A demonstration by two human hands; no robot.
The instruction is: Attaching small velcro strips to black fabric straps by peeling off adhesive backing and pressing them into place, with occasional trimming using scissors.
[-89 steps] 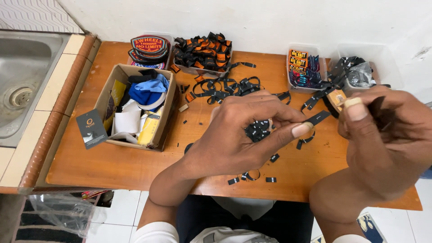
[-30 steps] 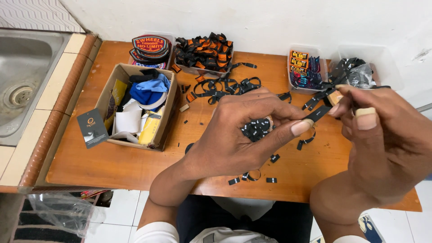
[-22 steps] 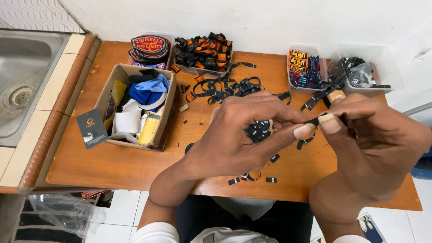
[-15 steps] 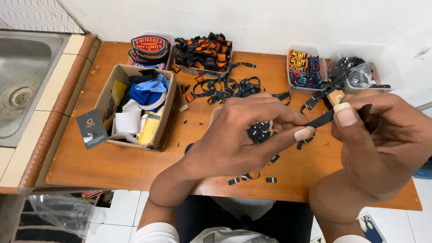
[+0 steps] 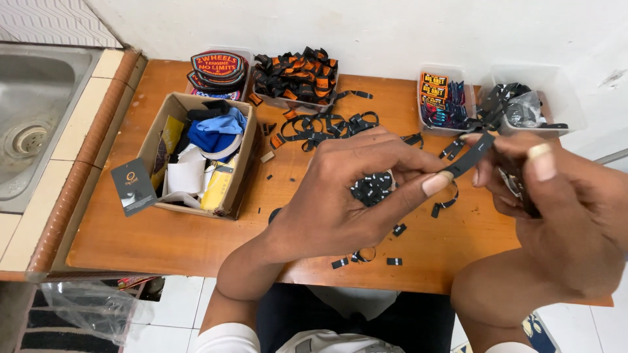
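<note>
My left hand (image 5: 353, 196) hovers over the middle of the wooden table (image 5: 163, 235) and pinches the near end of a narrow black strip (image 5: 474, 151) between thumb and forefinger. My right hand (image 5: 562, 216) holds the strip's far end, with the strip slanting up to the right between both hands. A dark object shows inside my right fingers; what it is cannot be told. A small pile of cut black label pieces (image 5: 371, 188) lies on the table just under my left fingers. More cut pieces (image 5: 366, 258) are scattered near the front edge.
A cardboard box (image 5: 171, 108) of cloth and paper stands at left, with a dark tag (image 5: 133, 186) beside it. At the back are round patches (image 5: 219, 65), black-and-orange labels (image 5: 294, 75), loose black strips (image 5: 327, 124) and two clear tubs (image 5: 441, 91) (image 5: 533, 101). A steel sink (image 5: 33, 124) lies far left.
My right hand has shifted down and right, its thumb moving off the strip's top. The strip now stretches up to the right. My left hand has stayed almost still.
</note>
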